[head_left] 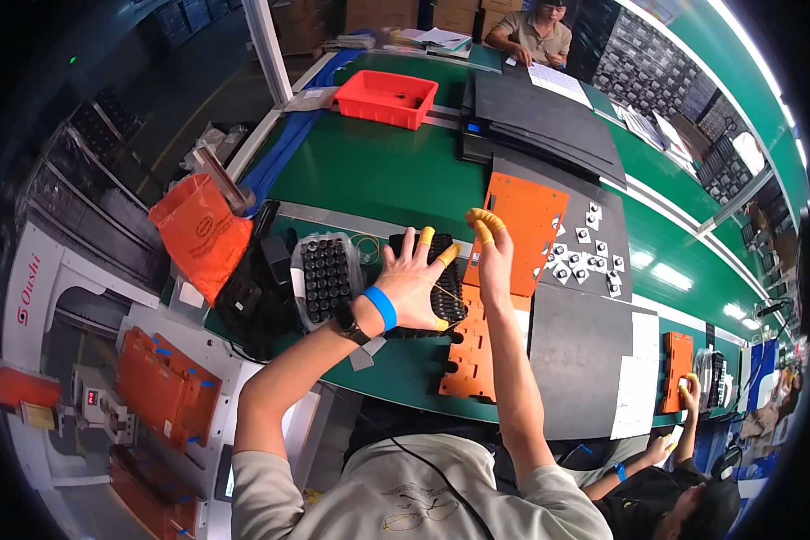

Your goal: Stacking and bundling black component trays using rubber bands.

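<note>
My left hand (pixel 409 286) lies spread over a black ribbed block or stack of parts (pixel 448 286), its fingers reaching across the top. Yellow covers sit on several fingertips. A thin yellowish band or cord runs across the block beside this hand. To its right, my right hand (pixel 492 256) is raised over an orange plate, its yellow-covered fingers bent together; what they hold, if anything, is hidden. Left of the block stands a clear plastic tray (pixel 326 279) of round black pieces. Thin yellow-green bands (pixel 366 247) lie between them.
Orange plates (pixel 524 225) (pixel 468 355) lie beside my right hand. Small white pieces with black centres (pixel 582 236) rest on a dark mat. A red bin (pixel 385 95) and an orange bag (pixel 202 232) stand farther off. Other people work at the far side and lower right.
</note>
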{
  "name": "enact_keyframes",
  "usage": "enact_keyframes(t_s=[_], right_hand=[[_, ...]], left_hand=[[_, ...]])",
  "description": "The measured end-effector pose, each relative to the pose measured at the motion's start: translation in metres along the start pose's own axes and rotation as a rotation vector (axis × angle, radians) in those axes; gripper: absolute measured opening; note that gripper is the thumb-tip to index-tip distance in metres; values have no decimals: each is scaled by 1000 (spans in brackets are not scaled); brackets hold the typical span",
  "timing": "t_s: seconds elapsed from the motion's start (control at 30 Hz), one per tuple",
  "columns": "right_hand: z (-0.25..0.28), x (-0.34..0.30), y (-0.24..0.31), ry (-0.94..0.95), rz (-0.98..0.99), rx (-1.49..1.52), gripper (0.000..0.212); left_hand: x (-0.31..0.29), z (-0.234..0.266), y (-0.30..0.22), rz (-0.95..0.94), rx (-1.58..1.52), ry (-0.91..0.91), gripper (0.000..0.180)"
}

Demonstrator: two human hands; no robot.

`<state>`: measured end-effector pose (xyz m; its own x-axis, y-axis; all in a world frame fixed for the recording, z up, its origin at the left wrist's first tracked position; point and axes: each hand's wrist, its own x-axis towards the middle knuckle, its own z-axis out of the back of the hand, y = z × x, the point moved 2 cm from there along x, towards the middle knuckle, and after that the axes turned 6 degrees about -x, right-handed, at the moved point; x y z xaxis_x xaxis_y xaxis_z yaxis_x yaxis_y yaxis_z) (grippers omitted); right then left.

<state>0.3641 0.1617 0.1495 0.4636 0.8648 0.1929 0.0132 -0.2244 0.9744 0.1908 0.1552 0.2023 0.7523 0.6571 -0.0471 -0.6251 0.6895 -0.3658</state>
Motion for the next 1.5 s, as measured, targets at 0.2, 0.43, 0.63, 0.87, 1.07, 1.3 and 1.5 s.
enact_keyframes(t_s=[0.2,0.43,0.63,0.87,1.07,1.3,1.5], right_hand=[[-19,-40,83,503,401,-673,31],[4,-55,84,565,227,-917,20],[11,-39,58,690,-108,-334,25],[16,1,60,891,28,-618,23],[-22,25,71,745,-39,-418,16],[-64,49,52,567,222,-742,23],[-76,76,27,632,260,-815,17]], left_hand=[[-1,-5,7,6,17,4,121],[0,-5,6,5,-15,-27,116],[0,-5,5,-12,-20,-24,116],[4,-6,3,-42,46,-17,112],[1,-1,3,-54,47,-49,108],[-1,0,1,-56,75,-50,115],[-3,-1,4,-41,99,-33,121]])
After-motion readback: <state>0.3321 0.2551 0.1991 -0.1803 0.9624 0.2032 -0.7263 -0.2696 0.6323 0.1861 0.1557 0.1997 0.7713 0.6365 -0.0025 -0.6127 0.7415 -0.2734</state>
